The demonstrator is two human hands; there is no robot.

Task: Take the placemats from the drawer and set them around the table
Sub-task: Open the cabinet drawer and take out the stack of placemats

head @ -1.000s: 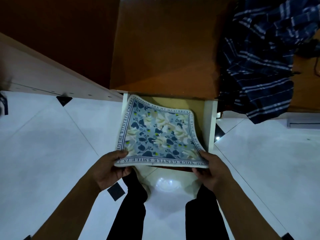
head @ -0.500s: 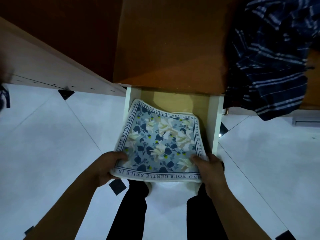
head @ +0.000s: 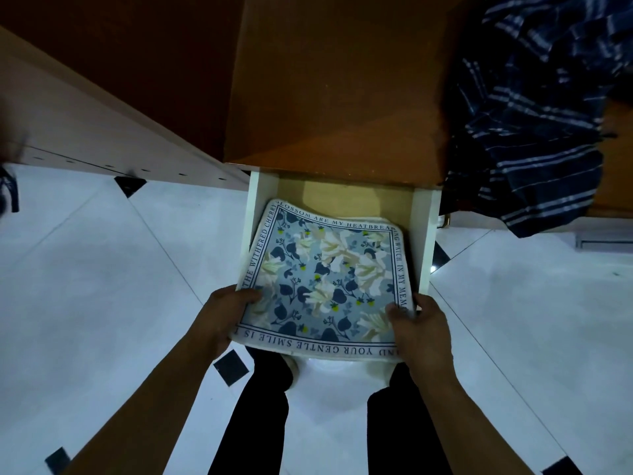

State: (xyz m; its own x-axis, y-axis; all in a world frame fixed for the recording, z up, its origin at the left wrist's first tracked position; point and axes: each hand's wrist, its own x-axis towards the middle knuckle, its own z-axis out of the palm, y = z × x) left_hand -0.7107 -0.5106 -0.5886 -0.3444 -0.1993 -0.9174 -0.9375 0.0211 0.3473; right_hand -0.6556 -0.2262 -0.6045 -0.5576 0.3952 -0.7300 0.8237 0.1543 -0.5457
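A stack of blue floral placemats (head: 325, 279) with a lettered border lies partly inside the open white drawer (head: 423, 234), its near edge sticking out over the drawer front. My left hand (head: 222, 317) grips the stack's near left corner, thumb on top. My right hand (head: 419, 332) grips the near right corner the same way. The far edge of the stack curls up slightly inside the drawer. How many mats are in the stack is hard to tell.
A brown wooden tabletop (head: 335, 80) overhangs the drawer. A dark blue striped cloth (head: 534, 111) hangs over its right side. A pale board (head: 102, 132) runs along the left. White floor tiles (head: 102, 303) with black corner insets surround my legs (head: 260, 423).
The placemats have slid toward me, further out over the drawer front, and both hands have shifted their grip onto the near corners. The view has moved slightly closer.
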